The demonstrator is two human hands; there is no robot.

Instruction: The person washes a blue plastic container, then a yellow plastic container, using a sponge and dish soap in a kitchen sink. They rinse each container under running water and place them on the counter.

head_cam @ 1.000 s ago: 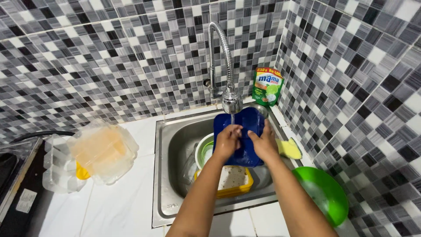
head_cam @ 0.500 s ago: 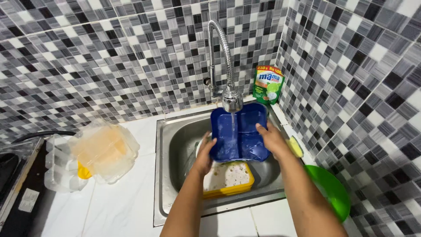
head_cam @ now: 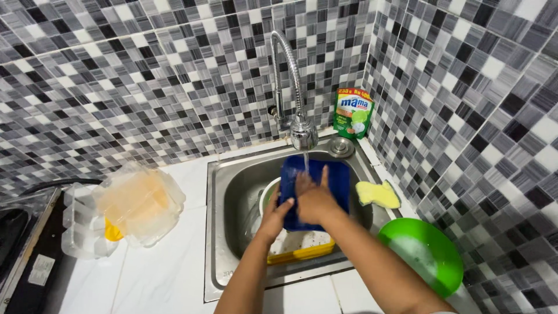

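A blue square plastic tray [head_cam: 337,180] is held over the steel sink [head_cam: 232,192], under a thin stream of water from the curved tap [head_cam: 302,134]. My left hand [head_cam: 274,214] grips the tray's lower left edge from beneath. My right hand [head_cam: 314,197] lies flat on the tray's face, fingers pointing up into the water. Below them in the basin sits a yellow container [head_cam: 302,249] holding white foam, with a pale round bowl [head_cam: 266,192] partly hidden behind the tray.
A yellow sponge [head_cam: 378,193] lies on the sink's right rim, a green plate [head_cam: 419,253] nearer the front right. A green soap pouch [head_cam: 353,113] leans in the tiled corner. Clear plastic containers [head_cam: 125,206] sit on the white counter at left, by a dark stove edge [head_cam: 14,244].
The tray has dropped lower, under the water stream. My right hand moved from the tray's right edge onto its face; my left hand stays at its lower left.
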